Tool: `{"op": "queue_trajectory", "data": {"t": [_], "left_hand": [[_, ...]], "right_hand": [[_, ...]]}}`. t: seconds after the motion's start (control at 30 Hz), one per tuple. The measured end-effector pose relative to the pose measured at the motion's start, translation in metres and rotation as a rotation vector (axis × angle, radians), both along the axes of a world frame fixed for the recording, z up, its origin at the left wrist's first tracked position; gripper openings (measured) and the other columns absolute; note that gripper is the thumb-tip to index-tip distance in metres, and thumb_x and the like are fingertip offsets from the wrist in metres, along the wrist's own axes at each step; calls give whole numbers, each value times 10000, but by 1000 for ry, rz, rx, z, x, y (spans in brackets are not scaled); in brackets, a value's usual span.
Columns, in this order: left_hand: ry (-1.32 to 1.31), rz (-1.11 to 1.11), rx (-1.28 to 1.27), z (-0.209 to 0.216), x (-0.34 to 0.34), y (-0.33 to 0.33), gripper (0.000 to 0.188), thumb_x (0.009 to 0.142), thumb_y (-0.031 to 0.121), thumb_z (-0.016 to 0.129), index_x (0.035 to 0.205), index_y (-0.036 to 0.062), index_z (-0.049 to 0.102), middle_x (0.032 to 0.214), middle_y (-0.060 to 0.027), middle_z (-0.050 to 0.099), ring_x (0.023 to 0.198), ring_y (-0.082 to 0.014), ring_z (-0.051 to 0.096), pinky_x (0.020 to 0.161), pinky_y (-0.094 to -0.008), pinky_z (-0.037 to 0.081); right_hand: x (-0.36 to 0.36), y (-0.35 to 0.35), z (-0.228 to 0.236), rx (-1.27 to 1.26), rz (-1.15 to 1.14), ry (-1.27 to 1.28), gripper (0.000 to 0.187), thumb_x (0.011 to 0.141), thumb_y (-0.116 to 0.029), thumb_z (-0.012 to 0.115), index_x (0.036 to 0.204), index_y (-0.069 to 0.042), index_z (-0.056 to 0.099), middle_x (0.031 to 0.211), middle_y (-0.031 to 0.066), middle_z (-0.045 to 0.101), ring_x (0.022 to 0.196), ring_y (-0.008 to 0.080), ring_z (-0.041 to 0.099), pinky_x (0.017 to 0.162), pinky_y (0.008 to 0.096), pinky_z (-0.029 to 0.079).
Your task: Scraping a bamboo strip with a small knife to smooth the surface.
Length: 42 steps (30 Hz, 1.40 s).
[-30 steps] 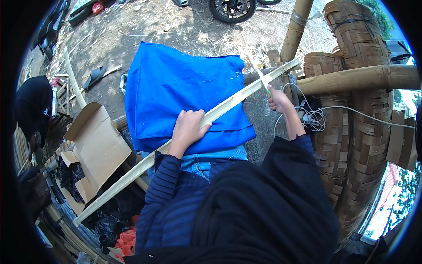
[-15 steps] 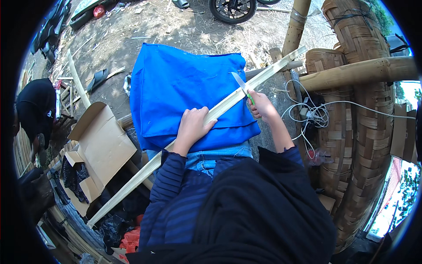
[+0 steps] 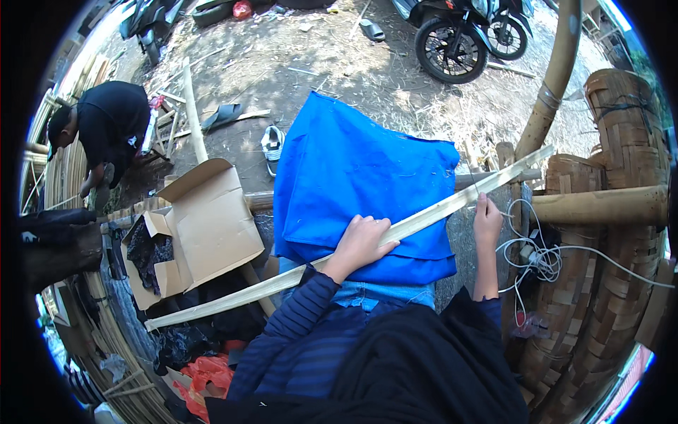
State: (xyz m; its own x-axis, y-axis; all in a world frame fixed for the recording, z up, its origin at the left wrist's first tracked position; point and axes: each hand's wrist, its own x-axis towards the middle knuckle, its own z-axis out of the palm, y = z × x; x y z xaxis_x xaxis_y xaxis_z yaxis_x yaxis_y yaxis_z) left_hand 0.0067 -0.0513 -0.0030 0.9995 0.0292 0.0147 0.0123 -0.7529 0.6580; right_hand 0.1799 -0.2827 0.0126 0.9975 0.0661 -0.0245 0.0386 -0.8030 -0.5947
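A long pale strip of split bamboo [image 3: 438, 212] lies slantwise across a blue cloth [image 3: 360, 162] spread over my lap. Its far end points up to the right, and its near end reaches down past my left side. My left hand [image 3: 361, 244] is closed over the strip near its middle, pressing it on the cloth. Farther along, my right hand [image 3: 487, 220] is closed beside the strip's lower edge, holding a knife [image 3: 472, 172]. The blade shows only as a thin dark line beyond the strip; the handle is hidden in my fingers.
An opened cardboard box [image 3: 215, 226] stands at my left, above a red plastic bag [image 3: 205, 378]. Right of me are woven bamboo baskets [image 3: 614, 268], a horizontal bamboo pole [image 3: 600, 208] and a coiled white cable [image 3: 540, 261]. Another person [image 3: 113, 127] bends at far left; motorcycles [image 3: 452, 46] stand ahead.
The view has swung left and up. My right hand has moved along the bamboo strip, away from my left hand, and the knife's blade has turned edge-on. My left hand keeps its grip.
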Motion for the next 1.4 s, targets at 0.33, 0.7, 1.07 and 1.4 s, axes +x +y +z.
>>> {"op": "queue_trajectory", "data": {"t": [0.33, 0.7, 1.07, 1.4], "left_hand": [[6, 128, 153, 33, 15, -1, 399, 830, 396, 630, 974, 30, 563, 892, -111, 576, 845, -275, 548, 721, -383, 402], [7, 424, -1010, 66, 32, 25, 332, 964, 246, 494, 1170, -9, 549, 1089, -70, 608, 949, -115, 555, 774, -258, 423], [-169, 692, -1338, 52, 46, 15, 62, 914, 161, 615, 879, 122, 582, 852, 19, 640, 739, -45, 549, 683, -214, 389], [-312, 628, -1230, 60, 66, 54, 94, 887, 228, 658, 855, 160, 601, 875, 47, 643, 788, -47, 542, 741, -259, 335]], "right_hand": [[-42, 100, 50, 563, 302, 150, 349, 964, -290, 519, 754, -11, 515, 629, -33, 373, 601, 37, 324, 519, 235, 263], [-85, 120, 44, 1127, 314, 812, 373, 989, -359, 441, 803, -54, 549, 574, -75, 343, 482, 18, 262, 434, 201, 214], [-104, 125, 48, 1118, 180, 926, 447, 980, -453, 425, 767, -68, 504, 563, -79, 321, 452, 22, 240, 407, 197, 202], [-89, 57, 36, 1162, -43, 661, 342, 960, -364, 506, 819, -53, 524, 593, -62, 372, 512, 20, 326, 447, 192, 257]]}}
